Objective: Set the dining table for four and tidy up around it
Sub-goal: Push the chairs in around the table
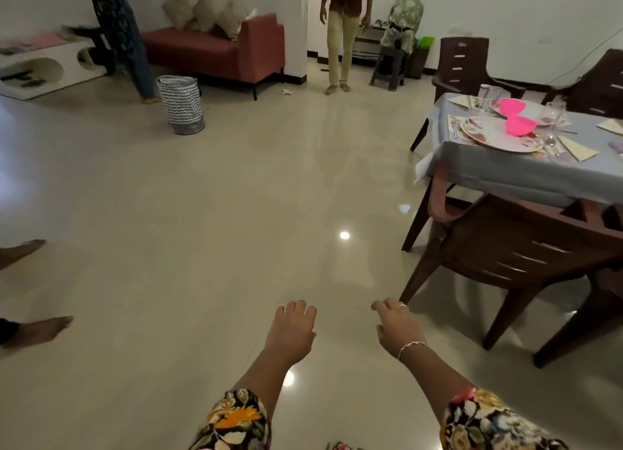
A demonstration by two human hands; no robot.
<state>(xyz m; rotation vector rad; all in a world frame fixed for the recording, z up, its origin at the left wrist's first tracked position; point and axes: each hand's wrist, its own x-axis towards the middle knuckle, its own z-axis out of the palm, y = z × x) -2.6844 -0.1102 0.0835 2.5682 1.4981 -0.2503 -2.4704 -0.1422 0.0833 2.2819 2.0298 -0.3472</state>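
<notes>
The dining table (505, 175) stands at the right under a grey cloth. On it lie a floral plate (488, 139), two pink bowls (521, 126), glasses (487, 95), yellow napkins (578, 149) and cutlery. Brown plastic chairs surround it, the nearest chair (519, 247) pushed in at the front. My left hand (293, 328) and my right hand (396, 325) hang over the bare floor at the bottom centre, fingers loosely curled, holding nothing. Both are well left of the table.
A zigzag-patterned basket (182, 104) stands on the floor at the upper left, near a red sofa (215, 50) with cushions. A small white scrap (286, 92) lies on the floor beside the sofa. Three people stand at the back. Someone's bare feet (40, 330) show at the left edge.
</notes>
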